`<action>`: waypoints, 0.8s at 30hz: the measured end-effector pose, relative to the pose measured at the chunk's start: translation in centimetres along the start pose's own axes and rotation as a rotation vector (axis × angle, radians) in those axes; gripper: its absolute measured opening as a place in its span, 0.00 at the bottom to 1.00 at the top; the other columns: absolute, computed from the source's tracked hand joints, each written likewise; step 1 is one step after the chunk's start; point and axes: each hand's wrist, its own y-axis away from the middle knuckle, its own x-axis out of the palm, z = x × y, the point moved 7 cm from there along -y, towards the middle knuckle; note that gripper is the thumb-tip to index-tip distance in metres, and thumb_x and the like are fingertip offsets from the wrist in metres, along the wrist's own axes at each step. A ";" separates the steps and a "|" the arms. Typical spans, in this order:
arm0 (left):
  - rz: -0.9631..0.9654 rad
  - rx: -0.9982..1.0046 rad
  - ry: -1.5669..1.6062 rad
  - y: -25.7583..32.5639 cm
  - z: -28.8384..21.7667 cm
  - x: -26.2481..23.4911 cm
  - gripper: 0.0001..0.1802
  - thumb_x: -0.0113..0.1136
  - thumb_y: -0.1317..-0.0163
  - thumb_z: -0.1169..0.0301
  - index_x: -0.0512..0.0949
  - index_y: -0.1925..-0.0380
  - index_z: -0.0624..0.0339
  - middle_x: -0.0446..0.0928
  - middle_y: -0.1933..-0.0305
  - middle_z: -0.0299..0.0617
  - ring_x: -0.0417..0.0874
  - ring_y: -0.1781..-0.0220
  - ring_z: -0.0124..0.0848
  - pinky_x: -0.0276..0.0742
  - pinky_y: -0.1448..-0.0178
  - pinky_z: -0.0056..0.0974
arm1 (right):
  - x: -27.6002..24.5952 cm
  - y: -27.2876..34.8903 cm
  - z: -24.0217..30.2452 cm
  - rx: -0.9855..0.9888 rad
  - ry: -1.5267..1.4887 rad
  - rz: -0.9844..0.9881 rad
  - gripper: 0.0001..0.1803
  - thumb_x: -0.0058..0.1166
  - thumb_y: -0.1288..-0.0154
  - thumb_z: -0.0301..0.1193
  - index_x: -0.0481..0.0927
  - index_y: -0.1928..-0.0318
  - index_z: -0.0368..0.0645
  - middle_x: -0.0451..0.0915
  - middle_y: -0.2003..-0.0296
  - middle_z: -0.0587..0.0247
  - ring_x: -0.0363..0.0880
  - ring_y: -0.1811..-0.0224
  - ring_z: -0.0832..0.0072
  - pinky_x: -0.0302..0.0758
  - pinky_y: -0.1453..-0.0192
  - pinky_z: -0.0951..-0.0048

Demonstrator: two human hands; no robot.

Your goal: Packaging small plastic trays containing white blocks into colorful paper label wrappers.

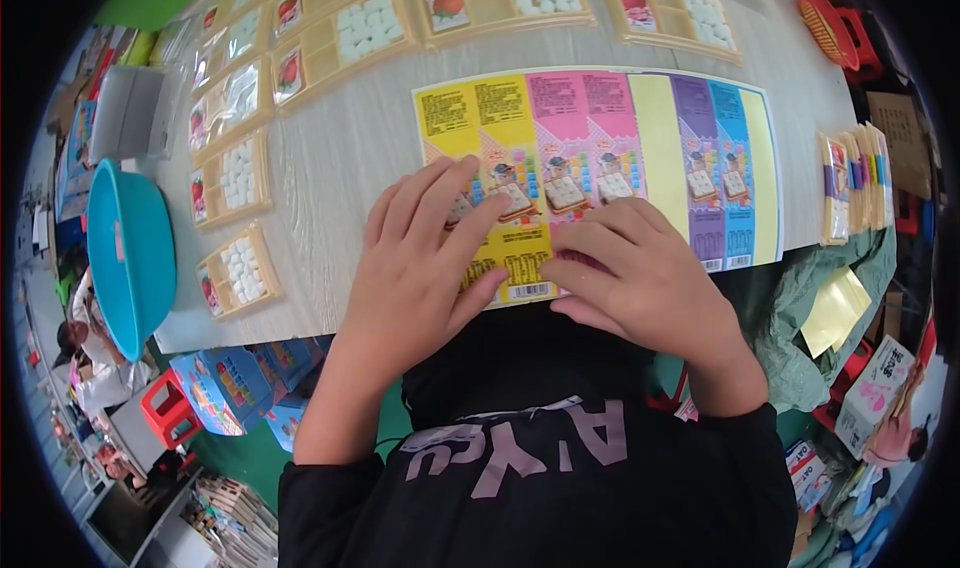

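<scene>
A sheet of coloured sticker labels (pixel 700 148) lies at the table's near edge, with yellow, pink, purple and blue strips and bare pale-yellow strips among them. My left hand (pixel 415 253) rests flat on its yellow labels (pixel 500 108), fingers spread and thumb out. Over the near ends of the pink labels (pixel 580 108) is my right hand (pixel 645 278). Its fingers are curled, with the thumb tucked below them at the sheet's near edge. The fingers appear closed on that edge; whether one label is pinched apart from the sheet is hidden.
Several plastic trays (pixel 240 180) of white marshmallow-like pieces and strawberry-print packets line the table's left and far sides. A teal basin (pixel 130 258) stands left. Packed items (pixel 850 188) stand in a row at the right edge, near a red basket (pixel 828 28) and green bag (pixel 800 348).
</scene>
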 end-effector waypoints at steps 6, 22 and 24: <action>0.001 0.008 0.022 0.5 0.0 0.2 0.33 0.70 0.45 0.61 0.75 0.37 0.51 0.66 0.27 0.48 0.65 0.26 0.52 0.61 0.25 0.56 | -0.2 0.7 -0.3 0.035 -0.064 -0.024 0.15 0.71 0.48 0.34 0.85 0.61 0.43 0.82 0.52 0.64 0.78 0.48 0.62 0.78 0.44 0.58; -0.008 -0.005 -0.006 0.6 0.3 0.1 0.32 0.69 0.44 0.61 0.75 0.37 0.52 0.67 0.27 0.49 0.66 0.25 0.51 0.60 0.25 0.57 | -0.2 0.4 -0.9 0.055 -0.189 -0.068 0.10 0.73 0.51 0.30 0.87 0.67 0.45 0.84 0.53 0.64 0.80 0.52 0.61 0.79 0.47 0.59; -0.003 -0.016 -0.020 0.4 0.3 0.1 0.32 0.69 0.44 0.61 0.75 0.37 0.52 0.67 0.27 0.49 0.66 0.25 0.51 0.60 0.25 0.57 | -0.3 0.4 -1.1 0.077 -0.197 -0.075 0.10 0.73 0.51 0.30 0.87 0.67 0.46 0.84 0.53 0.63 0.80 0.52 0.60 0.78 0.46 0.58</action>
